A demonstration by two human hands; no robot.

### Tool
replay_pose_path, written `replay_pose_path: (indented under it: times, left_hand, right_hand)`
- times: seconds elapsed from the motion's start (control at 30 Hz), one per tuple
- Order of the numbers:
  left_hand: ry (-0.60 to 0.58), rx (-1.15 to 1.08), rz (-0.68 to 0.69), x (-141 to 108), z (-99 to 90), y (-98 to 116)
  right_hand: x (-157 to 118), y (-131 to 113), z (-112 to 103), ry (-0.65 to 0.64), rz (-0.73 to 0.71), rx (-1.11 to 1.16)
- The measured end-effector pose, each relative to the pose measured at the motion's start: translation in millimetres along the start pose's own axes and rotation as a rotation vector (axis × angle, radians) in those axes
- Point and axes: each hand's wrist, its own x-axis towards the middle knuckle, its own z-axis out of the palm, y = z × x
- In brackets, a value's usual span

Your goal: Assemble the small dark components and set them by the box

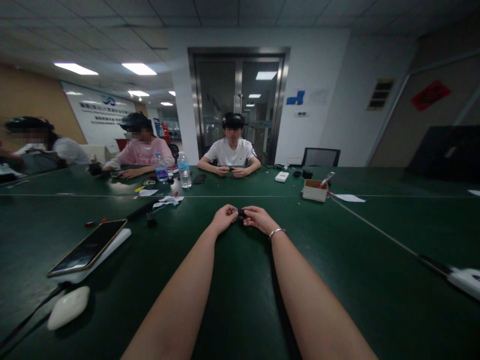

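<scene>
Both my arms reach forward over the dark green table (240,310). Between my hands is a small black object (241,213), too small to tell its kind. My left hand (225,219) pinches its left end, where a bit of something pale shows at the fingertips. The fingers of my right hand (258,220) are closed on its right side. A silver bracelet (276,232) circles my right wrist.
Left lie a smartphone (90,247) on a white block, a white mouse-shaped object (69,307) and paper scraps (168,200). Two water bottles (183,170) stand farther back. Right are a small box (315,191) and a cable (375,227). Several people with headsets sit around.
</scene>
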Motion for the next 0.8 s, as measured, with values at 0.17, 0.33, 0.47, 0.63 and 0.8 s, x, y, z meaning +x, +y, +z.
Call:
replay_pose_path:
  times: [0.17,0.33,0.47,0.63,0.8]
  left_hand:
    - [-0.033,-0.051,0.004,0.7,-0.6,-0.7]
    - [-0.032,-0.056,-0.009,1.3,0.1,-2.7]
    - [-0.023,-0.042,-0.017,1.5,0.0,-3.3]
    - [-0.023,-0.011,-0.038,2.4,-0.1,-4.7]
    - [-0.01,0.035,-0.038,3.6,0.2,-5.9]
  right_hand:
    - [0.0,-0.1,0.0,0.0,0.001,0.008]
    - [-0.6,-0.4,0.2,-0.005,0.004,0.007]
    - [-1.3,-0.9,0.0,-0.009,0.011,0.006]
    - [-2.2,-0.8,-1.0,-0.026,-0.003,0.007]
    - [-2.7,-0.8,-1.1,-0.021,-0.006,0.004]
